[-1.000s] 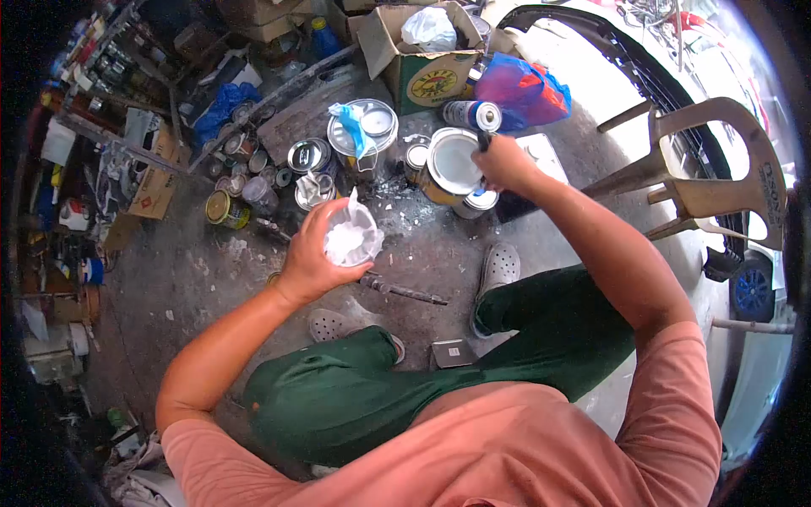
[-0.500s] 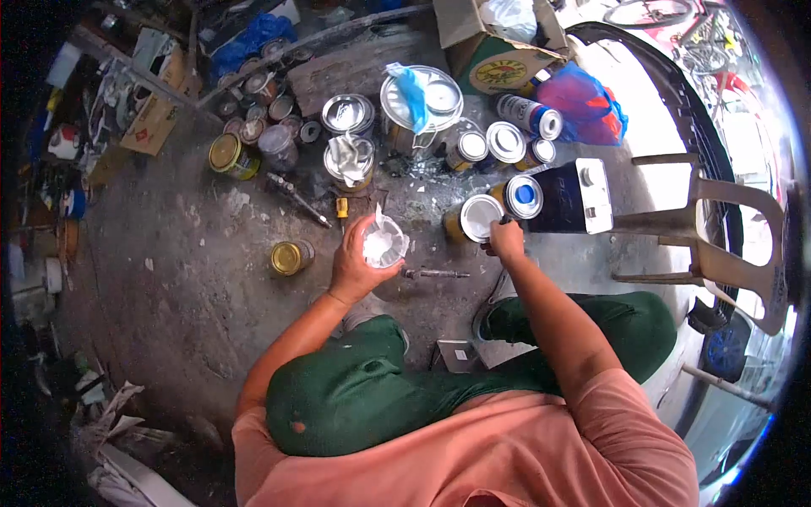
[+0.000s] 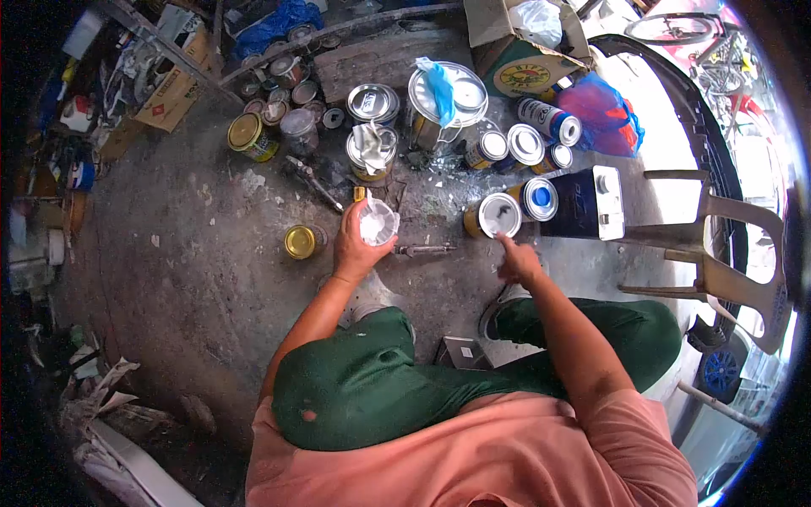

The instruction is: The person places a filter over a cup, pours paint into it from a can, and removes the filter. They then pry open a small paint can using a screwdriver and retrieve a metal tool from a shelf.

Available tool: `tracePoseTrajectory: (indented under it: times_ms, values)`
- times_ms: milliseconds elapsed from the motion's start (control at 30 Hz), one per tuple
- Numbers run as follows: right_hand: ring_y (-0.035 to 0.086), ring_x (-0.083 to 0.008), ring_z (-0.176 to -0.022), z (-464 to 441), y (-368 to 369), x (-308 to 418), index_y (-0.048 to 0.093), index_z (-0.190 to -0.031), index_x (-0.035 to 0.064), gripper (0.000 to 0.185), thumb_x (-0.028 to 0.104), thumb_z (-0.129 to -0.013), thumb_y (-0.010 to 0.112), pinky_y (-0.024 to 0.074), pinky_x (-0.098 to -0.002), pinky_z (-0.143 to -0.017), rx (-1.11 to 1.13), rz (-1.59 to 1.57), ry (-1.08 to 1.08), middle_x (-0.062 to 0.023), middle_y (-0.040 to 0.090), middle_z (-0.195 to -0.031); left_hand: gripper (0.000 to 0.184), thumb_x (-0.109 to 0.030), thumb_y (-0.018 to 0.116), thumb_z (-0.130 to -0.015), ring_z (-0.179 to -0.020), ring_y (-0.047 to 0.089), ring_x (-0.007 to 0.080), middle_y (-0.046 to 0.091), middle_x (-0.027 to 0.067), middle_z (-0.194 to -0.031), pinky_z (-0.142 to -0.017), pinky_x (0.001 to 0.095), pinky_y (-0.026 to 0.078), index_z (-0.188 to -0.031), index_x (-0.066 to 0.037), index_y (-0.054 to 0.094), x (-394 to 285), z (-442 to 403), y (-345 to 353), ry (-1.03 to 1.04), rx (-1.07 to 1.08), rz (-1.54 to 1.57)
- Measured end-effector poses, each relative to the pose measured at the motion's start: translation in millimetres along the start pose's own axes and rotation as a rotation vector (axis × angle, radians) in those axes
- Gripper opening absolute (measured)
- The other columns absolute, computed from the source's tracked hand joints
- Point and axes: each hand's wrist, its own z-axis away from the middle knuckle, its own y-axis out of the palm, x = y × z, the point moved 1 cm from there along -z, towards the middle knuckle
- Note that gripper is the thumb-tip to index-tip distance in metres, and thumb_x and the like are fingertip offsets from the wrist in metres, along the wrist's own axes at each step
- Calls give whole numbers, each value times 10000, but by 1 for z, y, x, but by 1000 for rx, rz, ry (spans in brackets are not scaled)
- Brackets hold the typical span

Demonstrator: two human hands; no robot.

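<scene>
My left hand [image 3: 356, 249] is wrapped around a clear plastic cup [image 3: 379, 221] with white material inside, held above the floor. My right hand [image 3: 519, 260] has its index finger stretched toward the near rim of a can with a pale grey top [image 3: 490, 221]; nothing shows in it. Whether the fingertip touches the rim, I cannot tell. A small dark patch lies on that can's top. Just right of it stands a can with a blue cap [image 3: 541, 198]. Below the cup, a spray-gun-like metal tool [image 3: 425, 250] lies on the floor.
A gold-lidded can [image 3: 301, 242] stands left of my left hand. Farther off are a large tin with a blue cloth [image 3: 440, 95], several smaller cans and a cardboard box [image 3: 524, 74]. On the right are a dark rectangular tin [image 3: 574, 203] and a plastic chair [image 3: 743, 220].
My right hand has drawn back from the can's top toward me, its index finger now extended. My left hand still holds the cup. The whole view has shifted slightly.
</scene>
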Motion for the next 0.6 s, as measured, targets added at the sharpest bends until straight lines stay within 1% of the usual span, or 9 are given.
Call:
tracePoseTrajectory:
  times_ms: [100,133,233,267,333,433,467,567,600]
  values:
    - [713,-291,-588,7,16,-16,684,-866,-82,722,639,-892,676,557,-407,-538,206,228,-135,-179,707,-749,926,-226,941,-623,-1194,575,371,573,183,-1298,-1015,466,481,-1405,-64,471,4,-10,2,0,-15,-16]
    - [719,-289,-589,27,24,8,681,-849,-80,700,609,-950,607,570,-403,-590,148,381,-149,-176,711,-735,923,-229,940,-627,-1195,575,372,573,184,-1300,-1011,467,483,-1404,-63,471,4,-11,5,-3,-26,-24]
    - [728,-278,-622,68,41,56,678,-872,-96,676,555,-996,543,581,-405,-675,232,430,-154,-175,726,-747,918,-229,935,-643,-1193,578,374,572,183,-1308,-1003,465,490,-1411,-61,462,2,-22,7,-26,-35,-26]
    - [730,-284,-635,67,47,65,681,-884,-89,650,534,-1001,534,580,-412,-696,253,508,-229,-172,727,-740,907,-230,926,-662,-1197,571,388,568,188,-1313,-1018,474,479,-1416,-55,453,0,-26,9,-56,-30,-12]
    - [733,-297,-662,67,59,75,687,-909,-75,601,491,-1010,515,579,-427,-740,300,663,-369,-165,727,-728,901,-229,924,-667,-1205,562,393,568,193,-1309,-1029,477,468,-1413,-51,452,5,-31,16,-37,-54,-21]
    - [736,-371,-798,68,82,88,703,-929,-33,492,427,-986,537,562,-479,-822,258,597,-547,-219,736,-824,898,-259,920,-668,-1197,569,394,571,196,-1298,-1014,474,487,-1406,-50,452,12,-39,23,-24,-76,-34]
    - [699,-438,-926,61,91,90,694,-1009,4,367,339,-965,551,538,-521,-862,151,660,-656,-257,722,-939,898,-274,919,-667,-1190,575,393,573,196,-1293,-1003,471,500,-1403,-50,453,14,-42,24,-19,-84,-38]
    - [663,-473,-986,51,114,96,662,-1073,14,307,275,-945,562,519,-552,-869,-73,492,-842,-279,695,-1047,891,-280,918,-670,-1177,578,401,576,203,-1283,-996,478,501,-1397,-54,456,18,-48,27,-49,-121,-77]
    - [647,-467,-1019,45,122,99,629,-1102,25,252,200,-928,579,509,-551,-879,-82,414,-863,-266,664,-1105,887,-284,916,-676,-1174,578,405,570,209,-1288,-989,482,503,-1397,-54,453,23,-49,31,-53,-142,-67]
